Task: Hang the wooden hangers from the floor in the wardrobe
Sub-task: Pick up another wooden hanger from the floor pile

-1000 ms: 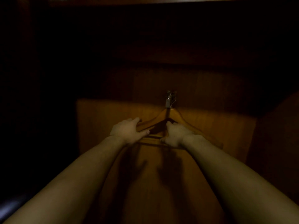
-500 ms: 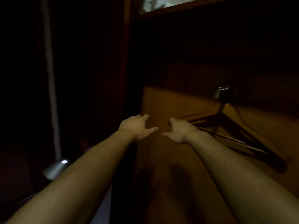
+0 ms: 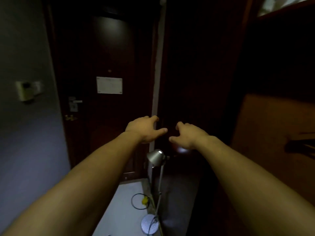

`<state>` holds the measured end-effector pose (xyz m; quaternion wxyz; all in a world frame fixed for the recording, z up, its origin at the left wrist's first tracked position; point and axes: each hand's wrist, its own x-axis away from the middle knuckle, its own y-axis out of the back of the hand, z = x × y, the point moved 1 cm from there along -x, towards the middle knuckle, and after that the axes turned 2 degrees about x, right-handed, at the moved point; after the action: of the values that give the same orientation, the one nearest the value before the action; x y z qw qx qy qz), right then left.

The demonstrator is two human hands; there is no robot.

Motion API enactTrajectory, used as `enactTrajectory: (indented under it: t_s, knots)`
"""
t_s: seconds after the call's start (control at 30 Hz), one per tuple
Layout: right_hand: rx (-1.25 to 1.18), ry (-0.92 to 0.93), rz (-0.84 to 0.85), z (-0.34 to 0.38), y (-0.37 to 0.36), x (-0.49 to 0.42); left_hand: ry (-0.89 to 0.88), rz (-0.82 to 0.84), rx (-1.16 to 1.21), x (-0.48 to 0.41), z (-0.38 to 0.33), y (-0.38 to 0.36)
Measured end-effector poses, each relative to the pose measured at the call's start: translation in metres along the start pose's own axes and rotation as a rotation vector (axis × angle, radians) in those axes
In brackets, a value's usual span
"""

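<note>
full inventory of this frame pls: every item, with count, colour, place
door: 1, dark brown, centre-left
sign: 1, white, on door
handle: 1, silver, door's left edge
wall box: 1, pale, left wall
lamp: 1, silver, on floor stand, centre
cable: 1 coil, black and yellow, floor
wardrobe: 1, brown wood, right
hanger: 1, dark, in wardrobe, cut off at right edge
left hand: 1, empty, centre
right hand: 1, empty, centre

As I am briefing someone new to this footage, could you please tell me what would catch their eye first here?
The left hand and right hand reach forward mid-frame, both empty with loosely curled fingers. Just below them stands a silver lamp. Behind, on the left, a dark door carries a white notice.
</note>
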<state>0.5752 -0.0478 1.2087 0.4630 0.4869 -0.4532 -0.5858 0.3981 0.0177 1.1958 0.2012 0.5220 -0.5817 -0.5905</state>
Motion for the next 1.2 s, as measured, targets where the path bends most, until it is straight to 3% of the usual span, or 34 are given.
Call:
enactTrajectory:
  t_s: [0.37,0.57,0.87,1.2]
  knots:
    - [-0.085,0.206,0.088,0.206,-0.059,-0.024,0.235,0.089,-0.102,0.095,0.196,0.044]
    - [-0.078,0.281,0.165,0.279,-0.114,-0.030,0.306,0.153,-0.080,0.132,0.272,0.034]
    - [-0.070,0.344,0.341,0.327,-0.189,-0.062,0.392,0.264,-0.037,0.142,0.333,-0.019]
    - [-0.129,0.386,0.508,0.309,-0.268,-0.146,0.603,0.414,0.007,0.117,0.391,-0.095]
